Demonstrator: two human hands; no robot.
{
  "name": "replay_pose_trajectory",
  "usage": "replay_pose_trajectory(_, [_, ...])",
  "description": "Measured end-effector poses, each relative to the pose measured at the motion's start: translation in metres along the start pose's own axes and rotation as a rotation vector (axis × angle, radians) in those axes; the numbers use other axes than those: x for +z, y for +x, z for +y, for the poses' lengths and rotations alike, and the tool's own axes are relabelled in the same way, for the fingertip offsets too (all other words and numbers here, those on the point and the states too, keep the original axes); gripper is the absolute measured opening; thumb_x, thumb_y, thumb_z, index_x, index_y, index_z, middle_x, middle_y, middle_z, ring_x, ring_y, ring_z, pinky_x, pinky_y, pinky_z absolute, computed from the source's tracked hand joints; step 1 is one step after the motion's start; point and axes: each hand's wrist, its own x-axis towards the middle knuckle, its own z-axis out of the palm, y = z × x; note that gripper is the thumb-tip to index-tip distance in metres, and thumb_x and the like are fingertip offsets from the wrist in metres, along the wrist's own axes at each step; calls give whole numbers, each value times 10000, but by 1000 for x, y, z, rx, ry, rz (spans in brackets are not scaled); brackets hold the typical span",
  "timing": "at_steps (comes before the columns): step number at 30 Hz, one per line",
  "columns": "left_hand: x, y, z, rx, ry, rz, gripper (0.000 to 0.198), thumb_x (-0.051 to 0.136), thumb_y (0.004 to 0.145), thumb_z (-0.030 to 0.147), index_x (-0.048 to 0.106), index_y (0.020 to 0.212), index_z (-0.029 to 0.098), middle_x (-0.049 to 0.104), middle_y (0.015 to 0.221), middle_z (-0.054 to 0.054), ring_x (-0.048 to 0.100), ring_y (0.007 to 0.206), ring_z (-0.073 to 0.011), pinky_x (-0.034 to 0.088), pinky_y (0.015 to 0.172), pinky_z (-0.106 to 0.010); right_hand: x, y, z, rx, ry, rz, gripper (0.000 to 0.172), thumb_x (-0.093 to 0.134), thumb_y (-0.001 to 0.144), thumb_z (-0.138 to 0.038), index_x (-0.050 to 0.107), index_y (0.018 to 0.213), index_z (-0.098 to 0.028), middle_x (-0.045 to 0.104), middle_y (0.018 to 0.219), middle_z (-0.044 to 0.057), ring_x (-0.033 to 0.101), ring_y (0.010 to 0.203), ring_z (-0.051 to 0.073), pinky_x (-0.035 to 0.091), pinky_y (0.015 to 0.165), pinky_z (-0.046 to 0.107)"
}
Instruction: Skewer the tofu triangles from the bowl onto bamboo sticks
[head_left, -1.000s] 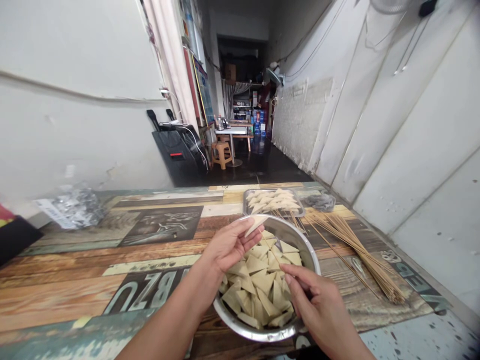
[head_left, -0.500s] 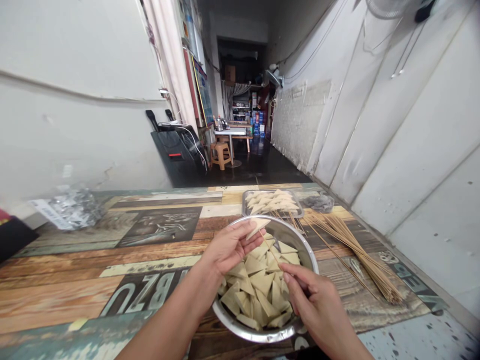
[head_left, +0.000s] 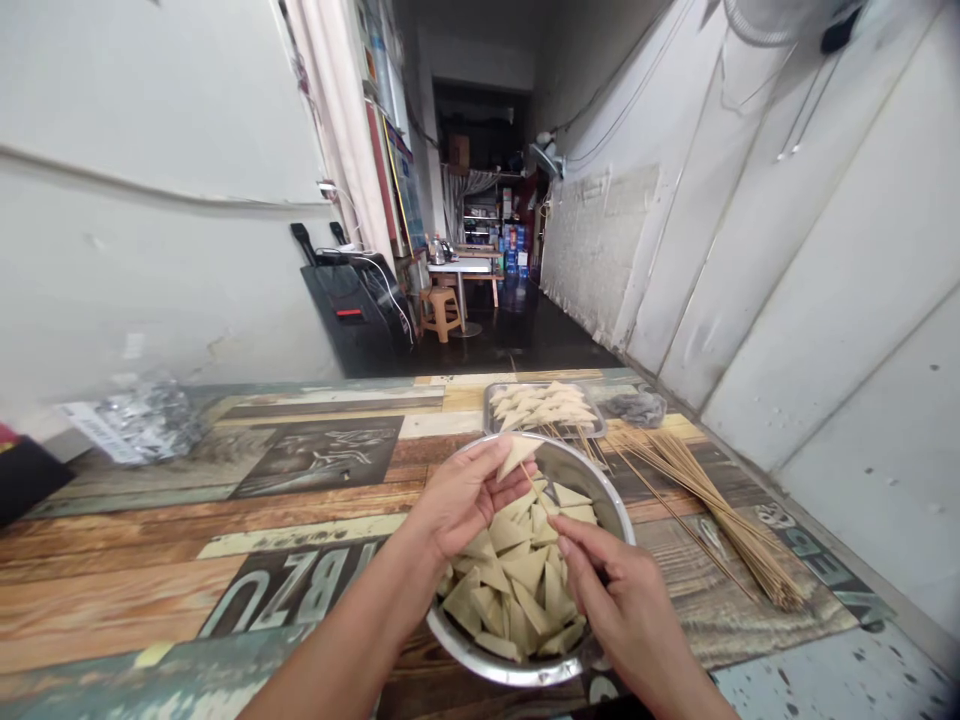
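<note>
Above the far left rim of a steel bowl (head_left: 495,668), my left hand (head_left: 469,495) pinches a pale triangular piece (head_left: 519,455) that looks like tofu. My right hand (head_left: 611,580) grips a thin wooden skewer (head_left: 535,489) over the bowl, with thumb and forefinger closed on it. The skewer's far end meets the lower edge of the triangle; how deep it goes in I cannot tell. Many similar triangular pieces (head_left: 517,585) fill the bowl below both hands.
Behind the bowl stands a clear tray (head_left: 600,425) of skewered triangles. A bundle of skewers (head_left: 720,520) lies at the right, near a crumpled grey plastic bag (head_left: 637,407). At the left is a clear bag of silvery packets (head_left: 146,418). A wall runs along the right side.
My right hand has moved slightly up and left with the skewer, closer to my left hand. The triangle has turned a little, showing more of its flat face.
</note>
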Motion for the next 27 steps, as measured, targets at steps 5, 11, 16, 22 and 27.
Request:
replay_pose_trajectory(5, [-1,0,0,-10,-30,28,130,580,767,156,608,878,95,683,794,-100,657,719,-169,544,680,-275,0,0,2,-17,-11,1,315,454,855,-297,674,1025,-150,566,539,3,530,446,126,469,516,219])
replay_pose_trajectory(11, [0,-2,-2,-42,-57,-7,131,598,747,135,616,872,102,684,817,-85,657,772,-191,533,744,-316,0,0,1,-26,-1,15,319,451,858,-284,668,1048,-147,581,529,2,532,446,129,501,579,231])
replay_pose_trajectory(16, [0,-3,-4,-36,-53,-53,115,608,742,148,625,848,105,685,810,-69,654,786,-188,521,778,-324,0,0,0,-57,19,23,306,463,857,-258,660,1063,-148,687,764,57,643,692,162,508,711,232])
replay_pose_trajectory(22, [1,-6,-6,-69,-9,-122,132,605,745,152,621,865,100,683,843,-94,649,822,-213,508,803,-359,1,6,0,-85,26,32,306,456,860,-237,645,1089,-160,698,792,54,657,826,174,497,774,227])
replay_pose_trajectory(27, [0,-4,3,-17,-55,-44,119,567,771,131,616,871,89,686,826,-98,657,764,-179,519,779,-321,-5,4,-3,-64,-50,-18,312,471,860,-265,602,1130,-182,692,741,29,658,716,160,516,682,225])
